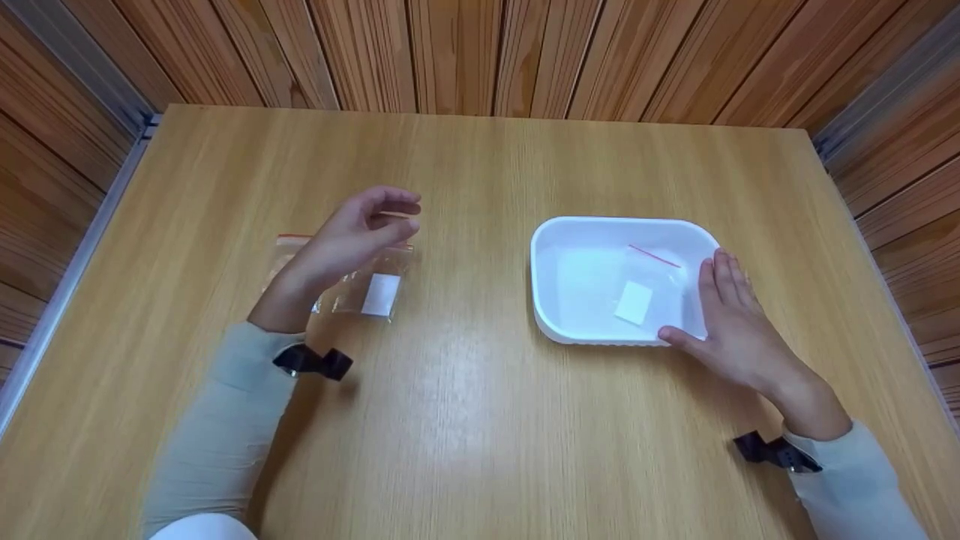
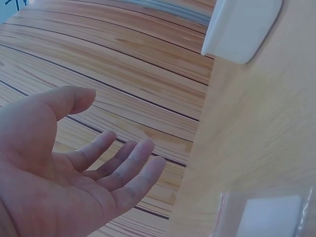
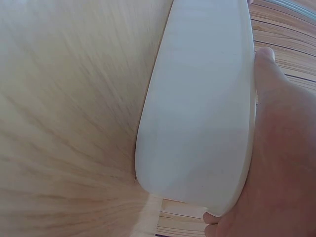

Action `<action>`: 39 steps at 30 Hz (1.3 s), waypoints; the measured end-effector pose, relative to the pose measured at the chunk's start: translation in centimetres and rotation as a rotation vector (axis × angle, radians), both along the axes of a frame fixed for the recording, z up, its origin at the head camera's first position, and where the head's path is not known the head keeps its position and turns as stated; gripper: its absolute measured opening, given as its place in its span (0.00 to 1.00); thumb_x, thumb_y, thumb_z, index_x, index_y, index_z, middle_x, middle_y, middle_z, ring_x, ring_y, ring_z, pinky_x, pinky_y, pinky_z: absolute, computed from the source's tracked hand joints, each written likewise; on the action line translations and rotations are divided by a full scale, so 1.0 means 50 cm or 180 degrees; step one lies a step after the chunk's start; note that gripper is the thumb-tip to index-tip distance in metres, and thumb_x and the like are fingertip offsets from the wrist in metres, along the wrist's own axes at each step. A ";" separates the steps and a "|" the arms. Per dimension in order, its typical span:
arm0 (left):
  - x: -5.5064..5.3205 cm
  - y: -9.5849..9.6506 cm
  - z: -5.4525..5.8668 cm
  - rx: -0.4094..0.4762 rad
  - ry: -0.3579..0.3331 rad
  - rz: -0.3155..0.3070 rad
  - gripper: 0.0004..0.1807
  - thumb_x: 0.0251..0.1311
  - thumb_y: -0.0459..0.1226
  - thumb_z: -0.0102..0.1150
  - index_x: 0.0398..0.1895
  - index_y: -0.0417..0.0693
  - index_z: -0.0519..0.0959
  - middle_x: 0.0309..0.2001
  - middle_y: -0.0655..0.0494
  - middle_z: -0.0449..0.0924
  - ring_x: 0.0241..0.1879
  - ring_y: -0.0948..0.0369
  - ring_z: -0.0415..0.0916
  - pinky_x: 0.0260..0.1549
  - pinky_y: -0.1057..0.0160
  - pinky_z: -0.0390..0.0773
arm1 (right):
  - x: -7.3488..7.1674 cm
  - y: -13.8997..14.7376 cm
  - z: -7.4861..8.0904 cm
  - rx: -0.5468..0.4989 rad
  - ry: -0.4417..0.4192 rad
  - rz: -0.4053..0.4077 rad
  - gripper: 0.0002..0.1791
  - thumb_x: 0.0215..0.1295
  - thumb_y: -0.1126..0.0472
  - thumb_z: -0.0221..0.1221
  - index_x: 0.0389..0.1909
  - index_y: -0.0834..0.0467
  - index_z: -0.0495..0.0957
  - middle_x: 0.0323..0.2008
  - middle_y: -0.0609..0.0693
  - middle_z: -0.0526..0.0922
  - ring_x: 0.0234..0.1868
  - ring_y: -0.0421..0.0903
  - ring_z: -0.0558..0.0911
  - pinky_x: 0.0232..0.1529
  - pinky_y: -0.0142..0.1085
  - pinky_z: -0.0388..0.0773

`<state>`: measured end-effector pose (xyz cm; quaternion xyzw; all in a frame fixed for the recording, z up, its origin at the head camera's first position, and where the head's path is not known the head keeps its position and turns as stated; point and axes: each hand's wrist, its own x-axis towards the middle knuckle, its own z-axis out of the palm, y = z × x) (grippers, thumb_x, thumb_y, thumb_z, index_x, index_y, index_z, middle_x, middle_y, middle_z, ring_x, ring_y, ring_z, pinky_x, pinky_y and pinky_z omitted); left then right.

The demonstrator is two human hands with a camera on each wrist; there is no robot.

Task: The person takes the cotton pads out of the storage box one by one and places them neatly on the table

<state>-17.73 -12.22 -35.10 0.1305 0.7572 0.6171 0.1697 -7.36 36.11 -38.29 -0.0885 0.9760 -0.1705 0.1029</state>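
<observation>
One bag (image 1: 646,289) already lies in the tray (image 1: 547,247); the others (image 1: 360,289) are on the table (image 1: 465,420) under our left hand (image 1: 352,236), so we judge the work partly done, with those left to move. We cannot tell how many lie there; a red strip beside the wrist hints at more than one. Our left hand hovers above them, fingers loosely spread, palm bare, holding nothing. Our right hand (image 1: 731,322) rests flat against the tray's near right corner, fingers straight along the rim, thumb on the front edge. The bag in the tray lies slanted, its red seal toward the far right, long axis running near-left to far-right. The table bag's label end faces us.
</observation>
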 end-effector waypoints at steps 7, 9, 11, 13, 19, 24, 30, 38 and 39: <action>-0.003 0.022 0.009 0.0031 0.0022 -0.0114 0.25 0.73 0.37 0.58 0.69 0.37 0.67 0.63 0.47 0.72 0.59 0.53 0.74 0.56 0.56 0.79 | 0.000 0.000 0.001 -0.0006 0.0005 0.0001 0.65 0.67 0.33 0.59 0.77 0.71 0.28 0.78 0.66 0.22 0.78 0.64 0.26 0.75 0.63 0.32; -0.005 0.030 0.012 0.0053 0.0062 -0.0143 0.25 0.73 0.36 0.58 0.68 0.37 0.68 0.63 0.47 0.72 0.59 0.53 0.75 0.56 0.57 0.79 | 0.000 -0.001 0.000 -0.0021 0.0026 0.0016 0.65 0.68 0.34 0.59 0.77 0.71 0.29 0.78 0.67 0.22 0.79 0.64 0.26 0.76 0.61 0.30; -0.006 0.039 0.014 0.0052 0.0093 -0.0162 0.25 0.73 0.36 0.58 0.68 0.37 0.68 0.63 0.46 0.72 0.59 0.53 0.75 0.55 0.58 0.79 | 0.000 -0.001 0.000 -0.0042 0.0042 0.0025 0.64 0.68 0.34 0.59 0.77 0.71 0.29 0.78 0.66 0.22 0.79 0.64 0.26 0.76 0.58 0.28; -0.006 0.047 0.016 0.0068 0.0102 -0.0187 0.24 0.73 0.36 0.58 0.68 0.37 0.68 0.63 0.45 0.71 0.60 0.53 0.74 0.56 0.58 0.78 | 0.000 -0.001 -0.001 -0.0063 0.0053 0.0026 0.64 0.68 0.35 0.59 0.77 0.71 0.29 0.78 0.66 0.22 0.79 0.64 0.27 0.76 0.57 0.27; -0.007 0.073 0.021 0.0117 0.0153 -0.0299 0.23 0.73 0.36 0.57 0.67 0.38 0.69 0.62 0.47 0.72 0.59 0.54 0.75 0.58 0.57 0.77 | 0.001 0.000 -0.001 -0.0060 0.0044 0.0007 0.64 0.68 0.34 0.59 0.78 0.70 0.29 0.78 0.65 0.21 0.79 0.64 0.26 0.76 0.58 0.28; -0.010 0.096 0.029 0.0112 0.0245 -0.0399 0.23 0.73 0.36 0.57 0.67 0.39 0.70 0.62 0.48 0.73 0.58 0.55 0.75 0.58 0.57 0.78 | 0.002 -0.001 0.000 -0.0053 0.0029 -0.0013 0.65 0.68 0.34 0.59 0.77 0.70 0.28 0.78 0.65 0.21 0.79 0.64 0.26 0.76 0.60 0.30; -0.013 0.125 0.036 0.0061 0.0194 -0.0431 0.22 0.72 0.37 0.59 0.66 0.41 0.71 0.61 0.49 0.74 0.58 0.56 0.76 0.58 0.58 0.78 | 0.003 -0.002 -0.001 -0.0036 0.0049 0.0003 0.64 0.68 0.34 0.59 0.78 0.70 0.29 0.78 0.65 0.22 0.79 0.64 0.27 0.76 0.59 0.29; -0.016 0.159 0.044 -0.0014 0.0133 -0.0494 0.22 0.72 0.39 0.60 0.65 0.43 0.72 0.61 0.50 0.74 0.57 0.58 0.77 0.57 0.61 0.79 | 0.001 0.000 -0.002 -0.0009 0.0011 -0.0008 0.65 0.67 0.33 0.59 0.77 0.70 0.28 0.78 0.65 0.21 0.79 0.64 0.26 0.76 0.60 0.30; -0.017 0.164 0.046 -0.0015 0.0121 -0.0513 0.22 0.72 0.39 0.60 0.65 0.43 0.72 0.61 0.50 0.74 0.56 0.58 0.77 0.57 0.61 0.79 | 0.000 0.000 -0.002 -0.0005 0.0009 -0.0005 0.65 0.68 0.33 0.59 0.77 0.71 0.28 0.78 0.65 0.21 0.78 0.64 0.26 0.76 0.60 0.30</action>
